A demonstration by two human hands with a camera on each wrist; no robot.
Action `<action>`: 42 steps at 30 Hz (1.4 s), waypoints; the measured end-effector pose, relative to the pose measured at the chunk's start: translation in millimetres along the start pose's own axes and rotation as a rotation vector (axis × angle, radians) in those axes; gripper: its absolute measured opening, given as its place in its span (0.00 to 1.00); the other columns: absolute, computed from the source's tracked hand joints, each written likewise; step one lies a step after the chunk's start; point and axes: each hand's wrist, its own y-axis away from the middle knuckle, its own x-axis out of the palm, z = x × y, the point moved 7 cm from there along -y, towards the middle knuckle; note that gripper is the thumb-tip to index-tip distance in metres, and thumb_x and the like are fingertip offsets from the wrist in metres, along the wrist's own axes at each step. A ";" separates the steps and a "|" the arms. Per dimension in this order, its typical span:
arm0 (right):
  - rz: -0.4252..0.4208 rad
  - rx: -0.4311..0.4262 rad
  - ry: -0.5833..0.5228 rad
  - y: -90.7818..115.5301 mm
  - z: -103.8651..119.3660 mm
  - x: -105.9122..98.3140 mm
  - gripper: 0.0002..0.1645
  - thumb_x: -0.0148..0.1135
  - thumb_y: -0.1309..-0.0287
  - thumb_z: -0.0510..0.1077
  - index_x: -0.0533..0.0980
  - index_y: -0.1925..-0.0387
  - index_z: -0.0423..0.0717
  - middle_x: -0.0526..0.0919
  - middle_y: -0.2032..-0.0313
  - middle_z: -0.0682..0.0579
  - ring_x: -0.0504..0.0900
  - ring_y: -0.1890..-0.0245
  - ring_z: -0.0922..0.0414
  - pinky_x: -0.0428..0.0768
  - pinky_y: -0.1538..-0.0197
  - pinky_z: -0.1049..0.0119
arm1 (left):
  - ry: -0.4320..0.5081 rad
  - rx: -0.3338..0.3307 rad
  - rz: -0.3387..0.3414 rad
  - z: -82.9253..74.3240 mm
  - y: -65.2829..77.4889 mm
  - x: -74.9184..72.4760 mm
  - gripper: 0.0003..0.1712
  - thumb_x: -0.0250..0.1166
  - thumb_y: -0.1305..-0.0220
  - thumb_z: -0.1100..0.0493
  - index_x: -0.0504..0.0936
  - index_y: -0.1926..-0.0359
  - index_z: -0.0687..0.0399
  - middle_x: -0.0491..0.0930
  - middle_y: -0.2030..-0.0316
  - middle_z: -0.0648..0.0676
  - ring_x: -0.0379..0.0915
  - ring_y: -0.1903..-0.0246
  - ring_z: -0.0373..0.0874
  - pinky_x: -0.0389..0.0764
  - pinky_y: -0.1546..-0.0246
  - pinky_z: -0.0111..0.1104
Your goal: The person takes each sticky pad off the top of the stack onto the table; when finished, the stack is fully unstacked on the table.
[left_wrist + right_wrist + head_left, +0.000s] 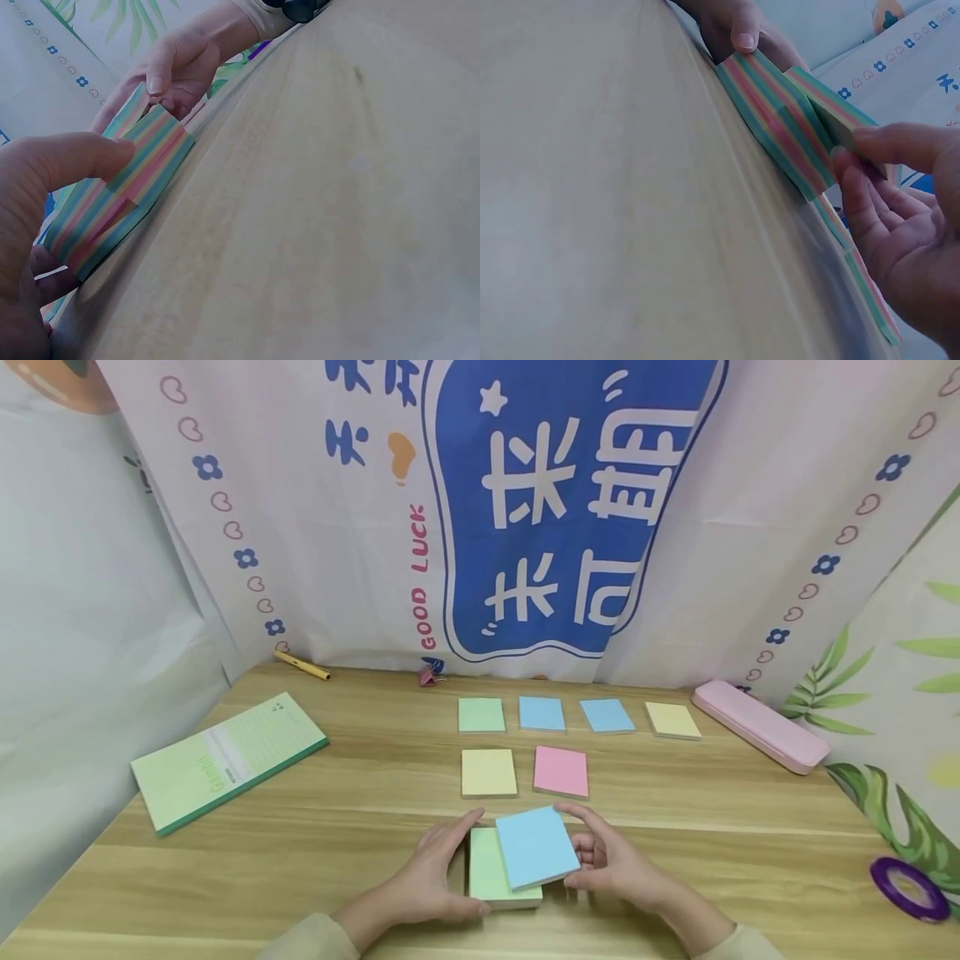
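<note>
A thick block of sticky notes with a green top (487, 868) sits on the table near the front edge. My left hand (427, 877) grips it from the left side, with the thumb at its near side. In the left wrist view the block's striped side (135, 187) shows layers of pink, yellow, green and blue. My right hand (622, 864) pinches a blue sticky-note pad (537, 847), which lies turned and tilted over the right part of the block. In the right wrist view this thinner striped pad (832, 97) is lifted at one end, with a gap beneath.
Beyond the block lie a yellow pad (488, 773) and a pink pad (561, 772). Behind them is a row with a green pad (482, 715), two blue pads (542, 713) and another yellow one. A green notebook (228, 760), pink case (761, 725) and purple tape roll (909, 889) flank them.
</note>
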 end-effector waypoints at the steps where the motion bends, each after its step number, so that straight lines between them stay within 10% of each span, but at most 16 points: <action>1: 0.000 0.007 -0.016 -0.1 -1.4 -0.7 0.49 0.57 0.55 0.27 0.40 0.36 0.40 0.71 0.61 0.32 0.75 0.63 0.49 0.75 0.63 0.58 | -0.001 0.001 -0.002 0.1 0.2 -0.1 0.60 0.69 0.69 0.40 0.50 0.36 0.53 0.58 0.41 0.55 0.47 0.43 0.56 0.44 0.47 0.53; 10: -0.052 0.154 -0.046 -5.4 -16.2 -3.8 0.53 0.60 0.55 0.30 0.36 0.36 0.42 0.69 0.54 0.34 0.73 0.58 0.44 0.74 0.60 0.60 | 0.008 -0.002 0.010 2.2 1.0 0.7 0.59 0.68 0.67 0.38 0.49 0.35 0.52 0.57 0.41 0.55 0.46 0.42 0.56 0.43 0.47 0.54; 20: 0.015 0.222 -0.127 -13.9 -19.1 -1.3 0.56 0.59 0.54 0.31 0.33 0.35 0.49 0.74 0.63 0.36 0.76 0.75 0.54 0.74 0.74 0.67 | 0.008 0.001 0.016 0.2 1.0 0.6 0.59 0.68 0.67 0.38 0.49 0.35 0.53 0.57 0.41 0.55 0.46 0.42 0.55 0.41 0.46 0.53; 32: 0.041 0.189 0.009 -22.2 -16.1 0.7 0.59 0.64 0.60 0.30 0.35 0.35 0.46 0.70 0.56 0.36 0.73 0.59 0.45 0.74 0.60 0.59 | 0.002 0.008 0.000 -1.2 0.6 -1.6 0.60 0.69 0.68 0.40 0.49 0.36 0.53 0.58 0.42 0.55 0.47 0.43 0.56 0.43 0.46 0.54; 42: -0.008 0.081 -0.155 -18.2 -10.6 -2.5 0.54 0.58 0.60 0.24 0.36 0.37 0.40 0.68 0.53 0.33 0.73 0.59 0.45 0.73 0.58 0.57 | 0.004 -0.004 0.001 0.0 0.6 -1.0 0.60 0.69 0.69 0.40 0.49 0.35 0.52 0.57 0.41 0.54 0.46 0.43 0.57 0.44 0.47 0.54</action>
